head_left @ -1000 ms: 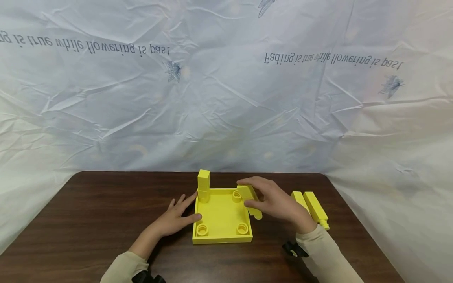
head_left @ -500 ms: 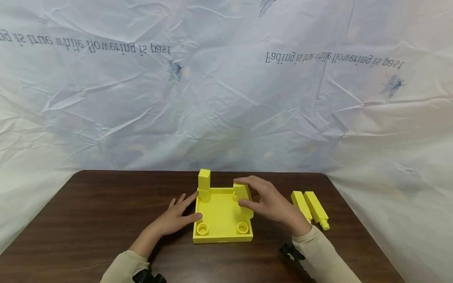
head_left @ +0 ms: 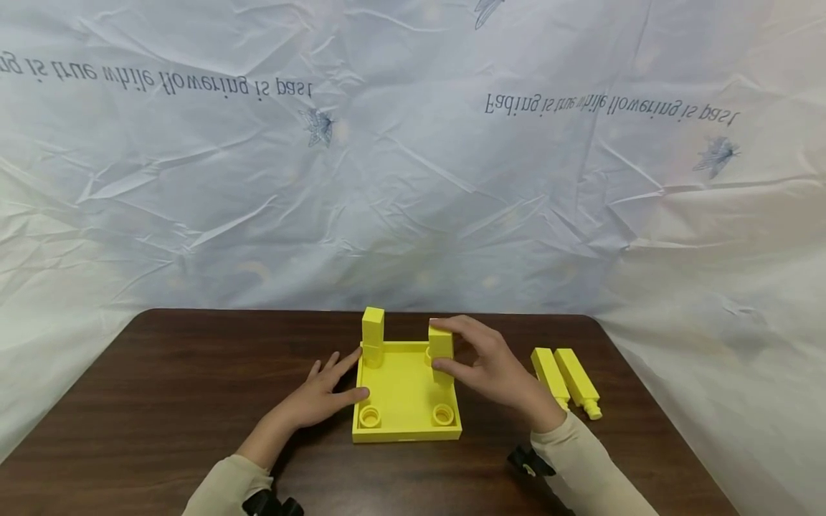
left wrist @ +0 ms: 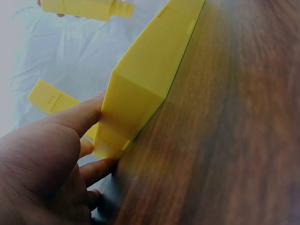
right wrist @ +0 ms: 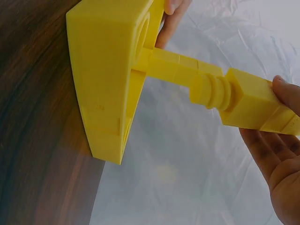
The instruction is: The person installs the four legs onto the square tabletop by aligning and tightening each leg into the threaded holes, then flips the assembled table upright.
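Observation:
A square yellow base (head_left: 406,436) with a raised rim lies on the table, round sockets (head_left: 370,417) showing in its corners. My left hand (head_left: 316,401) touches its left side, thumb on the rim and fingers spread. One yellow square leg (head_left: 373,328) stands upright at the far left corner. My right hand (head_left: 493,365) pinches another yellow leg (head_left: 442,344) near the far right corner, thumb on one side and fingers on the other. In the right wrist view this leg's ridged round end (right wrist: 212,92) points toward the base, visibly apart from it.
Two more yellow legs (head_left: 576,380) lie side by side to the right, partly behind the right forearm. The dark wooden table (head_left: 161,401) reaches back to a pale printed curtain (head_left: 413,179).
My right hand has brought its leg leftward over the far right corner and turned it from a slant to nearly upright. My left hand and the base have stayed put.

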`<state>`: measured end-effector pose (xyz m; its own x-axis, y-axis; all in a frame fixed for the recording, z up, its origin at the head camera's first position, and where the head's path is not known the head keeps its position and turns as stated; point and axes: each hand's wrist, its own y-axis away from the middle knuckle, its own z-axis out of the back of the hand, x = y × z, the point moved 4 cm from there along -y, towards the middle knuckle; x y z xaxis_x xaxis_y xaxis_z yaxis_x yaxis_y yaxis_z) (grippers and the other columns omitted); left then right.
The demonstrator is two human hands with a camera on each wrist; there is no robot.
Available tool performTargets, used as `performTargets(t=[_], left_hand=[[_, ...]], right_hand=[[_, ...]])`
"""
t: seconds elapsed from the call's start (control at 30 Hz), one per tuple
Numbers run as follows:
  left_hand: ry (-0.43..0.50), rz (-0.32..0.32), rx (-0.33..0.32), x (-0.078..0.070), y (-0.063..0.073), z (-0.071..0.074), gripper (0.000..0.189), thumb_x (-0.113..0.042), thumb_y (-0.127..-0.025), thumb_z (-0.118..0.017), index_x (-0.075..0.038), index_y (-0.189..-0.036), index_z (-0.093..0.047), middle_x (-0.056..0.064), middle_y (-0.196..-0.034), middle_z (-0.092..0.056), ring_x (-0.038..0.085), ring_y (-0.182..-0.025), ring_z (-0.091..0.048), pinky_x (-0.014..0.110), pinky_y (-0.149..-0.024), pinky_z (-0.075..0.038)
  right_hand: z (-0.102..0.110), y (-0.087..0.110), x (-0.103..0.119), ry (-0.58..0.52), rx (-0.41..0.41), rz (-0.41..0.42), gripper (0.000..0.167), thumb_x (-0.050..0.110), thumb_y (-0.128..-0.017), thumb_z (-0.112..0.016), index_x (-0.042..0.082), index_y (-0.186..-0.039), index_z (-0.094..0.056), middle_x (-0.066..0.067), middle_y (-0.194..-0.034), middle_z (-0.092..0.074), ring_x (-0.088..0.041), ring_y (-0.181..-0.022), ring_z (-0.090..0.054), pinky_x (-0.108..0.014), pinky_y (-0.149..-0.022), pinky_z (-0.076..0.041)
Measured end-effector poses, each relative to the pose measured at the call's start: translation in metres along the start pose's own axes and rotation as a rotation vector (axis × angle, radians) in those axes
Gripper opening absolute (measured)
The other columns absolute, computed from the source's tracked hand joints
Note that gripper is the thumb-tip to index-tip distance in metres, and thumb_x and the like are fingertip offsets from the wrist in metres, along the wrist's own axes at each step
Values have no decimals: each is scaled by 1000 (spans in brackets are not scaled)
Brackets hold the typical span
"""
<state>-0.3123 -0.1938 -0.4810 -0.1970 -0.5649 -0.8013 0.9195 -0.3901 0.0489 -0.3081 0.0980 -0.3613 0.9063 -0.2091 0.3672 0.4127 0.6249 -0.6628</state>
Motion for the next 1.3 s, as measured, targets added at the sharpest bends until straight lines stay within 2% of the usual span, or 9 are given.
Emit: performTargets(t=[0.33,0.43,0.57,0.83,1.03,1.07,1.13,1.2,1.3], left_hand=[[13,9,-1,-2,1,-1,87,-49,-104,-67,-19,-171,-21,16,-174,-19,44,-161,5,72,-122,10],[11,6,-1,-1,1,-1,87,-49,-104,-67,-18,-171,-21,16,-174,-19,45,-160,5,72,-122,9],[9,7,-5,-1,2,0,87,-49,-104,-66,-19,-171,-20,16,-174,-19,44,-161,5,72,-122,9],[15,0,0,-1,0,-1,87,-48,-104,-67,-19,-171,-20,16,-174,-20,44,-161,5,70,-122,10],[17,-12,-1,-3,1,0,88,-49,-104,-67,-17,-171,-20,18,-173,-20,46,-160,4,72,-122,9],[16,-14,-1,-3,2,0,88,-48,-104,-67,-17,-171,-20,19,-173,-20,47,-160,4,72,-121,9],[14,-15,-2,-4,2,1,88,-48,-104,-67,-16,-171,-20,20,-173,-20,48,-160,4,73,-121,8],[14,-10,-4,-4,2,1,88,-48,-103,-67,-17,-171,-21,20,-173,-20,48,-160,5,74,-121,8],[11,7,-5,-4,3,0,87,-49,-103,-67,-18,-171,-22,18,-174,-20,46,-160,5,74,-121,8]], right_hand=[[-4,0,4,-33,-43,29,71,-10,-81,-87,4,-145,-58,-15,-130,-66,-12,-83,-66,-25,-67,-61],[-6,0,5,10,-56,42,75,-9,-79,-88,3,-146,-56,-17,-133,-66,-22,-101,-71,-31,-82,-62],[-8,-1,6,70,-66,51,80,-7,-77,-91,2,-148,-55,-18,-137,-66,-33,-123,-66,-40,-99,-58],[-10,-1,6,55,-81,92,75,-9,-75,-91,0,-142,-58,-16,-134,-68,-32,-121,-67,-29,-101,-56],[-14,-2,8,27,-97,119,74,-8,-76,-90,-2,-142,-58,-17,-133,-67,-32,-121,-67,-28,-104,-53],[-15,-2,8,24,-97,121,73,-7,-77,-90,-2,-142,-58,-17,-132,-67,-32,-120,-67,-28,-103,-54],[-17,-3,9,8,-95,121,70,-6,-80,-89,-2,-142,-58,-16,-130,-68,-25,-99,-70,-22,-88,-58],[-19,-3,8,-5,-96,121,68,-5,-82,-88,-2,-142,-58,-15,-126,-69,-17,-76,-64,-20,-71,-56],[-22,-3,9,-44,-95,117,65,-5,-84,-86,-2,-143,-57,-15,-122,-69,-11,-62,-51,-18,-55,-50]])
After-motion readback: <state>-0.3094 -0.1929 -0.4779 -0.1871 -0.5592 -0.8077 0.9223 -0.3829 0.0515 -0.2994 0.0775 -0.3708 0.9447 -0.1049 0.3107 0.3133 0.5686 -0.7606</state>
